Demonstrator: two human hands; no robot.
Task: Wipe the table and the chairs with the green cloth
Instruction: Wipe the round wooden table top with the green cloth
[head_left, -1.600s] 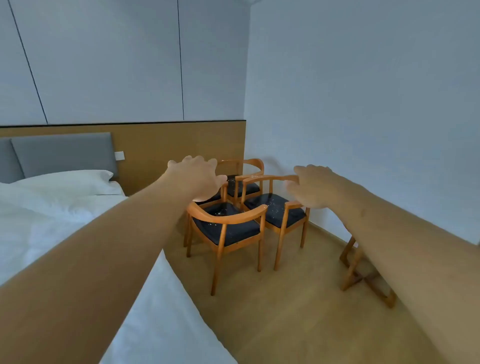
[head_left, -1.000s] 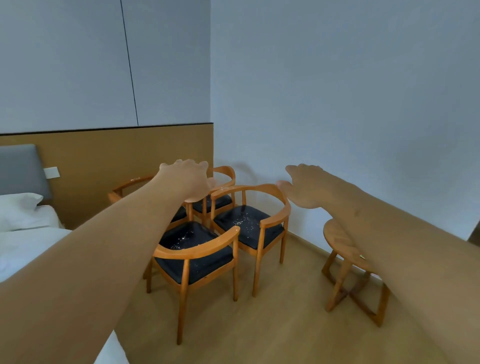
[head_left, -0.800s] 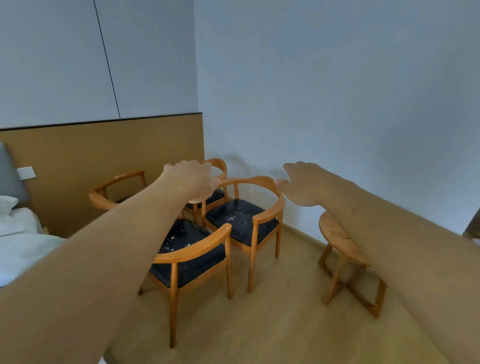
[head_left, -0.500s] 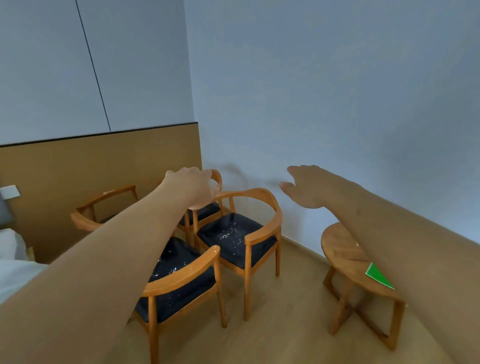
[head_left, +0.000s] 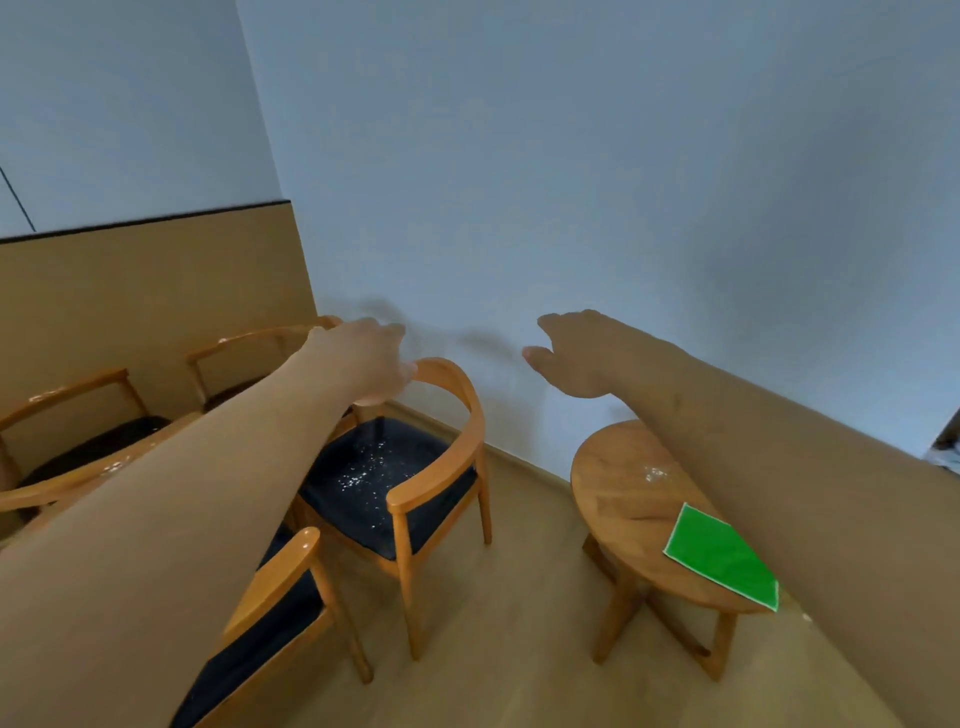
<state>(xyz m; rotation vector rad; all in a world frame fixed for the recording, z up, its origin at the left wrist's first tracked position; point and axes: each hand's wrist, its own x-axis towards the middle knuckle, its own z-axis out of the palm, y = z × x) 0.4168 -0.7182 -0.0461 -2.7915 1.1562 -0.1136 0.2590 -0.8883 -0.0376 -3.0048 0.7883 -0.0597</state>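
Note:
A flat green cloth (head_left: 722, 557) lies on the near right part of a small round wooden table (head_left: 623, 493), partly hidden by my right forearm. Several wooden armchairs with dark seats stand left of the table; the nearest whole one (head_left: 395, 483) has pale specks on its seat. Both arms reach forward in the air. My left hand (head_left: 369, 358) hovers above that chair's backrest and my right hand (head_left: 576, 353) hovers beyond the table, fingers relaxed. Neither hand holds anything.
A pale wall runs behind chairs and table, with a wooden panel (head_left: 156, 291) on the left wall. Bare wooden floor (head_left: 519, 623) lies between the chairs and the table. A small shiny spot (head_left: 654, 474) shows on the tabletop.
The view has swung right: the bed has left the frame, and the round table with the green cloth has come into sight. Both hands stay outstretched and empty.

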